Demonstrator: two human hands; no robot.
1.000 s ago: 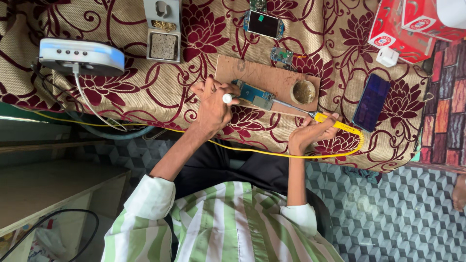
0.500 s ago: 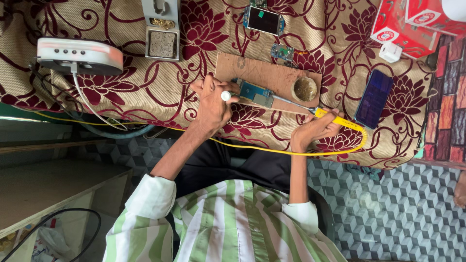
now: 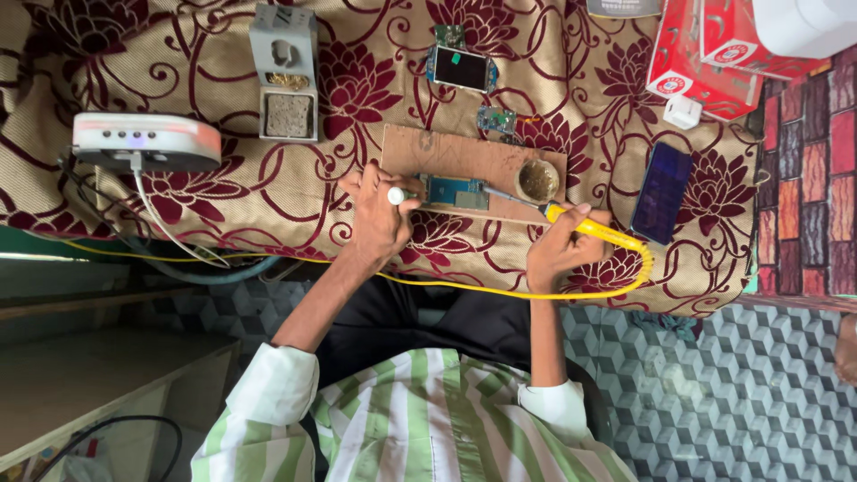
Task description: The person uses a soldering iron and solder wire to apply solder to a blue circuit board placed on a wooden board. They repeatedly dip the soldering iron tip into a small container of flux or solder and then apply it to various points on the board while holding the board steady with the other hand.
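Note:
My left hand point(image 3: 379, 219) pinches a small white-tipped tool against a blue circuit board point(image 3: 453, 190). The board lies on a brown wooden board point(image 3: 473, 152) on the flowered cloth. My right hand point(image 3: 561, 252) grips a yellow-handled soldering iron point(image 3: 596, 228). Its thin tip points left toward the circuit board, passing just below a round tin point(image 3: 537, 181). The iron's yellow cable point(image 3: 464, 289) loops along the table's near edge.
A dark blue phone point(image 3: 661, 192) lies right of my right hand. Red boxes point(image 3: 705, 54) and a small white cube point(image 3: 683, 112) sit at the far right. A grey iron stand point(image 3: 284, 71), a white box device point(image 3: 147, 141) and more small boards point(image 3: 460, 67) lie beyond.
The view has drifted, so the table's things sit slightly lower in the frame. Both hands keep their grips and stay at the circuit board.

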